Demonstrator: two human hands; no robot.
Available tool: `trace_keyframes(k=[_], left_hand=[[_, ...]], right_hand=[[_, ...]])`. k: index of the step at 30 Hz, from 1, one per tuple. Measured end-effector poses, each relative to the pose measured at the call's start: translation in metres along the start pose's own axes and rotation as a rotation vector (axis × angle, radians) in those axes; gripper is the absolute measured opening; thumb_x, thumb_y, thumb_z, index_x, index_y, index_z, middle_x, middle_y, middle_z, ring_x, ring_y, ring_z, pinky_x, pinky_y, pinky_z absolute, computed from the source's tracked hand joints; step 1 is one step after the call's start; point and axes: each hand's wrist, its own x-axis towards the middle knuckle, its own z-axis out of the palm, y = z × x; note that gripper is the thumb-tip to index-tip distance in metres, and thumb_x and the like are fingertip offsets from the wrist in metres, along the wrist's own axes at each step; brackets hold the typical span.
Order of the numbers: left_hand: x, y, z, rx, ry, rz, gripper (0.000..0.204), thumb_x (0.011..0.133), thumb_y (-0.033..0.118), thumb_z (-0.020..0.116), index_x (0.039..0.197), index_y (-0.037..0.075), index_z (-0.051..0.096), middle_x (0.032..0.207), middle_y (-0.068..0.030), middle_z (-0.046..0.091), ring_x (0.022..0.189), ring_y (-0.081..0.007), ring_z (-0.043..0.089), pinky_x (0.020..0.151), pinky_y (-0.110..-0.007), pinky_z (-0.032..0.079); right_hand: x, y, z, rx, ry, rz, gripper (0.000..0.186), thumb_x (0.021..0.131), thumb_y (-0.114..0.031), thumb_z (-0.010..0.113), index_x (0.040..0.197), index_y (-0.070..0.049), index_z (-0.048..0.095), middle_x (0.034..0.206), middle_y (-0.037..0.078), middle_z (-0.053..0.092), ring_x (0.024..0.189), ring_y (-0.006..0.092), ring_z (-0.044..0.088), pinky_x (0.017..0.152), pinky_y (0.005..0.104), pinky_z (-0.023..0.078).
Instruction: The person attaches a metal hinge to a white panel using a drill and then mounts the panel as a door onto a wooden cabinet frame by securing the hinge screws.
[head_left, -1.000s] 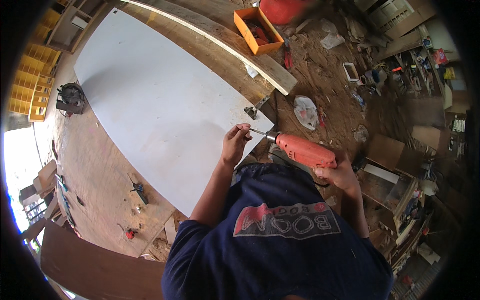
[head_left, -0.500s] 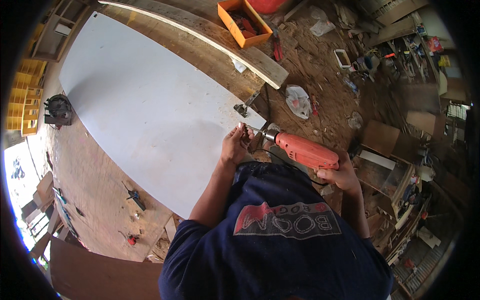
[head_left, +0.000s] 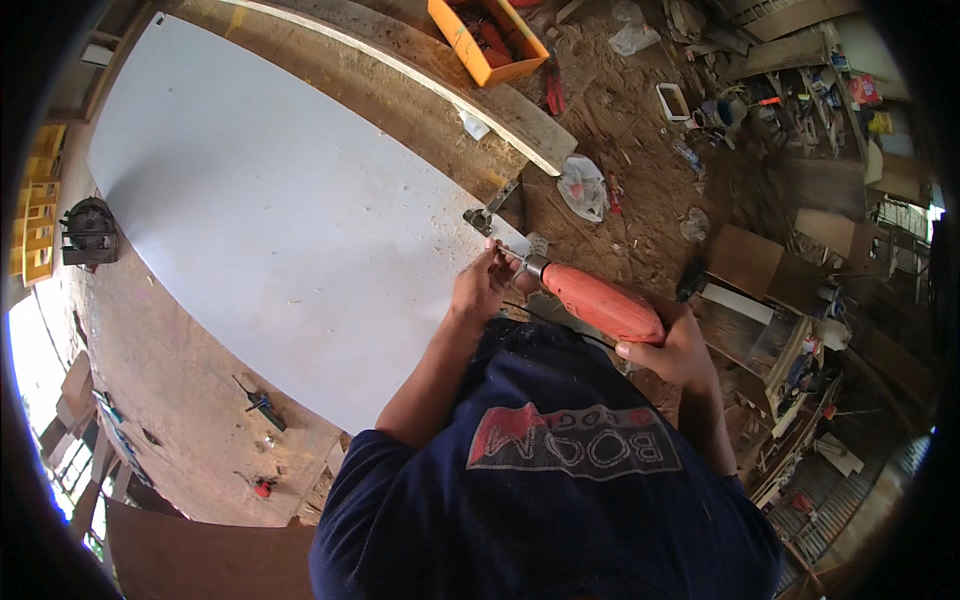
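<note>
My right hand (head_left: pixel 668 355) is wrapped round the rear handle of a red power drill (head_left: pixel 598 303), which points up-left toward a white panel (head_left: pixel 280 210). My left hand (head_left: pixel 478 288) has its fingers closed round the slim bit (head_left: pixel 507 252) at the drill's front; whether a screw is on the tip is too small to tell. Just beyond my fingertips, a metal hinge (head_left: pixel 477 219) sits near the panel's right corner, with wood dust around it. A black cord runs below the drill across my front.
A wooden strip (head_left: pixel 420 80) and an orange tool box (head_left: pixel 481 72) lie above the panel. At left are a circular saw (head_left: pixel 90 232) and a clamp (head_left: pixel 262 405) on the plywood (head_left: pixel 180 350). Plastic bags (head_left: pixel 582 185), scraps and cluttered shelving (head_left: pixel 825 130) fill the right.
My left hand and the drill's tip have moved up slightly, closer to the hinge. The surroundings have shifted leftward and up in the view. Both hands keep their grip.
</note>
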Motion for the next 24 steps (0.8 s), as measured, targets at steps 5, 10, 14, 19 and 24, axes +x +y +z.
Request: trace_keyframes(k=[5,10,14,19,24], left_hand=[[0.023,-0.005,-0.009,-0.129,0.006,-0.042,0.023,0.117,0.021,0.051,0.119,0.006,0.067,0.103,-0.0040,0.075,0.092,-0.0186,0.072,0.091,-0.036,0.061],[0.021,-0.007,0.000,-0.096,0.040,-0.019,0.024,0.117,0.020,0.050,0.122,0.004,0.068,0.103,-0.0030,0.075,0.090,-0.0165,0.072,0.089,-0.034,0.060],[0.023,-0.007,-0.001,-0.135,0.038,-0.020,0.024,0.117,0.020,0.051,0.120,0.005,0.069,0.103,-0.0029,0.075,0.089,-0.0162,0.072,0.087,-0.033,0.060],[0.023,-0.006,0.002,-0.160,0.127,-0.019,0.022,0.116,0.018,0.053,0.119,0.003,0.069,0.102,-0.0037,0.075,0.088,-0.0148,0.072,0.086,-0.032,0.061],[0.024,-0.005,0.005,-0.182,0.102,-0.015,0.021,0.116,0.016,0.054,0.118,0.002,0.068,0.102,-0.0044,0.075,0.088,-0.0146,0.071,0.085,-0.030,0.061]], right_hand=[[0.018,-0.024,0.015,-0.054,-0.008,0.099,0.075,0.080,-0.015,0.084,0.149,0.003,0.062,0.135,0.016,0.075,0.123,0.0178,0.070,0.108,0.0360,0.052],[0.034,-0.038,0.020,-0.230,0.015,0.018,0.075,0.080,-0.019,0.084,0.149,0.001,0.063,0.133,0.017,0.077,0.122,0.0198,0.073,0.106,0.0379,0.055],[0.042,-0.046,0.021,-0.311,0.004,0.052,0.077,0.078,-0.022,0.086,0.148,0.000,0.064,0.130,0.020,0.077,0.121,0.0246,0.075,0.104,0.0388,0.056],[0.046,-0.049,0.024,-0.356,0.004,0.063,0.079,0.076,-0.024,0.087,0.148,0.000,0.064,0.129,0.021,0.077,0.122,0.0273,0.075,0.104,0.0394,0.056],[0.049,-0.053,0.027,-0.445,0.001,0.081,0.082,0.075,-0.028,0.089,0.148,0.000,0.063,0.128,0.024,0.077,0.122,0.0318,0.076,0.103,0.0415,0.058]])
